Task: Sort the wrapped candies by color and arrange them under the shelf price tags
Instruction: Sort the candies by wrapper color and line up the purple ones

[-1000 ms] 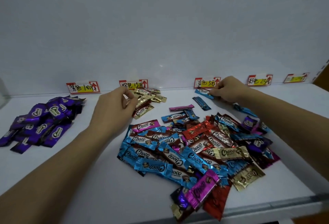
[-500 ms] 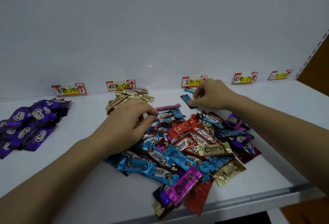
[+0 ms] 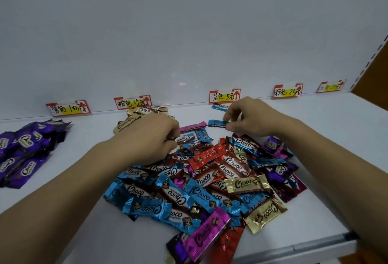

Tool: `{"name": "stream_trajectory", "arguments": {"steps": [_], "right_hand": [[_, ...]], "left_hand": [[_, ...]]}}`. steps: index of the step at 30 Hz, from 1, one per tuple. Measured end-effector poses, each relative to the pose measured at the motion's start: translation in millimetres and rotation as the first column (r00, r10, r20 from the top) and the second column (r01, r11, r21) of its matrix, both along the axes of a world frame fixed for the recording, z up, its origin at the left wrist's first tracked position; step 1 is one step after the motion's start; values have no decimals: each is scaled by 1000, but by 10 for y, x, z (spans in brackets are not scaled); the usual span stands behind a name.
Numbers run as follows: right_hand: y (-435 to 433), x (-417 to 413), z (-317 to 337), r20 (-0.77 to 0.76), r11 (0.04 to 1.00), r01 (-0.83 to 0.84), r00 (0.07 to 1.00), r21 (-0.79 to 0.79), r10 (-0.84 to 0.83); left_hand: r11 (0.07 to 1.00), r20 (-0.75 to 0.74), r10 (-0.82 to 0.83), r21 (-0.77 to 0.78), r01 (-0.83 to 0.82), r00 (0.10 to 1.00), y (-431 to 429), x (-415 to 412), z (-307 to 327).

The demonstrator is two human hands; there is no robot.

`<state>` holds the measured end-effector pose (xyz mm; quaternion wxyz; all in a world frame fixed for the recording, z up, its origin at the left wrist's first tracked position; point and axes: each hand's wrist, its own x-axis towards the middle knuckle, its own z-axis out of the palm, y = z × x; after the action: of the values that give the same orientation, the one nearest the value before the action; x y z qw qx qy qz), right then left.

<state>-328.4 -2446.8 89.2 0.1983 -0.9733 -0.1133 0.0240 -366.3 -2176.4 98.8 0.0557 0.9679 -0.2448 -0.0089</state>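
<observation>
A mixed heap of wrapped Choco candies [image 3: 210,181] in blue, red, gold, pink and purple lies in the middle of the white shelf [image 3: 79,230]. My left hand [image 3: 147,137] is at the heap's far left edge and pinches a brown-and-silver wrapped candy [image 3: 184,139]. Behind the heap, my right hand [image 3: 249,116] pinches a blue candy [image 3: 217,123] by its right end. Another blue candy [image 3: 219,107] lies under the blue price tag [image 3: 224,96]. Gold candies [image 3: 144,111] sit under the second tag [image 3: 132,102], purple candies [image 3: 25,148] under the first tag [image 3: 68,108].
Two more price tags, a pink one [image 3: 288,91] and a far right one [image 3: 331,86], stand on the back wall with bare shelf below them. The shelf's metal front lip [image 3: 304,247] runs along the near edge. A perforated upright [image 3: 369,62] bounds the right side.
My left hand came back from the gold pile to the heap and took a candy. My right hand left the tag area and took hold of a blue candy behind the heap.
</observation>
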Motion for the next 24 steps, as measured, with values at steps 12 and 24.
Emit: {"name": "stream_trajectory", "arguments": {"steps": [12, 24], "right_hand": [[-229, 161, -70, 141, 918, 211, 952, 336, -271], [-475, 186, -20, 245, 948, 119, 950, 295, -195]], "left_hand": [[913, 9, 138, -388, -124, 990, -298, 382, 264], [823, -64, 234, -519, -233, 970, -937, 1028, -201]]}}
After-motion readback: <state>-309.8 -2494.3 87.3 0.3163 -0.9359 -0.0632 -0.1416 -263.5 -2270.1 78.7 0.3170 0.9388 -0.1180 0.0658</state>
